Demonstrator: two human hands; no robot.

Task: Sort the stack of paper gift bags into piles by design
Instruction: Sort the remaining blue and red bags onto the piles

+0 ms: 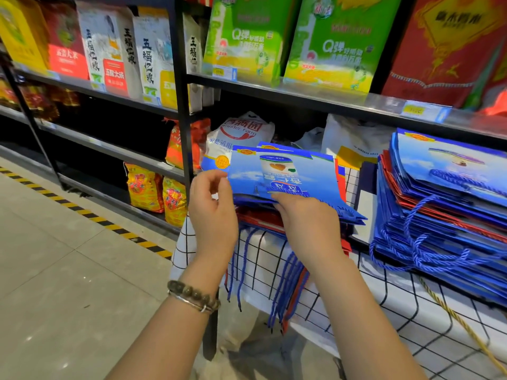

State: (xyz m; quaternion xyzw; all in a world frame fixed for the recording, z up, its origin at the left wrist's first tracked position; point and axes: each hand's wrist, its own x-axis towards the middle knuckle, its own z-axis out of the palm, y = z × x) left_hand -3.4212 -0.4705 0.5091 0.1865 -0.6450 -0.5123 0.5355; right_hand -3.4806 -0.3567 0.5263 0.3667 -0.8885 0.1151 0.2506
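A stack of flat paper gift bags (285, 176) lies in front of me on a table with a white black-grid cloth (370, 294). The top bags are blue with a carton picture; red ones show lower in the stack. My right hand (304, 218) grips the near edge of the top blue bags, fingers curled under them. My left hand (214, 209) hovers at the stack's left edge, thumb and fingers curled close together beside the bag's corner; I cannot tell whether they touch it. A second, taller pile of blue and red bags (444, 198) with blue rope handles sits to the right.
Black shelving (182, 105) with rice bags and green boxes stands behind and to the left. White bags and a white sack lie on the shelf behind the stack. Blue cord handles (285, 286) hang over the table's front edge. A tiled floor with a yellow-black stripe lies at left.
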